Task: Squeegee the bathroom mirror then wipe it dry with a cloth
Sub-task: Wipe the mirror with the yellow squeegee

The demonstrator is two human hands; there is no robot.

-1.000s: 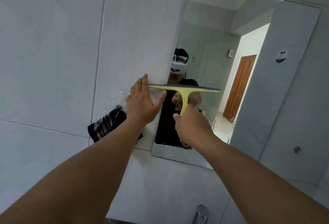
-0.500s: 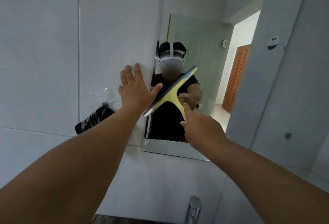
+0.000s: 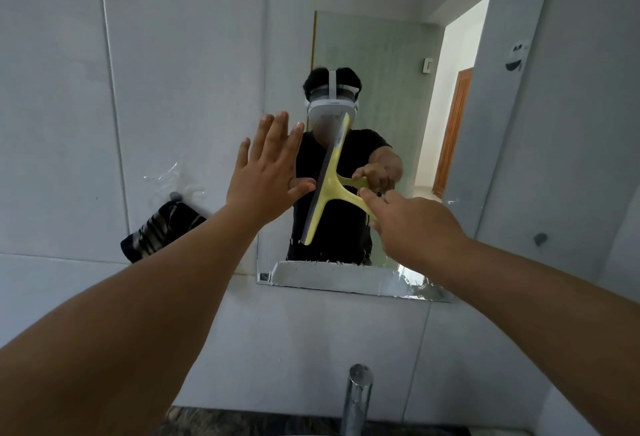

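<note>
A frameless mirror [image 3: 460,145] hangs on the grey tiled wall. My right hand [image 3: 412,228] grips the handle of a yellow squeegee [image 3: 329,190]. Its blade stands almost upright against the left part of the glass, tilted a little to the right at the top. My left hand [image 3: 268,172] is open with fingers spread, palm toward the mirror's left edge, just left of the blade. A dark striped cloth [image 3: 159,231] hangs on the wall left of the mirror, partly behind my left forearm.
A chrome tap [image 3: 356,397] rises at the bottom middle, above a dark speckled counter [image 3: 249,423]. A small hook [image 3: 539,238] sits on the wall right of the mirror. A person wearing a headset is reflected in the glass.
The squeegee blade has turned from level, through a slant, to nearly upright. My left hand has lifted higher and spread its fingers. The view has shifted so the mirror sits more centred.
</note>
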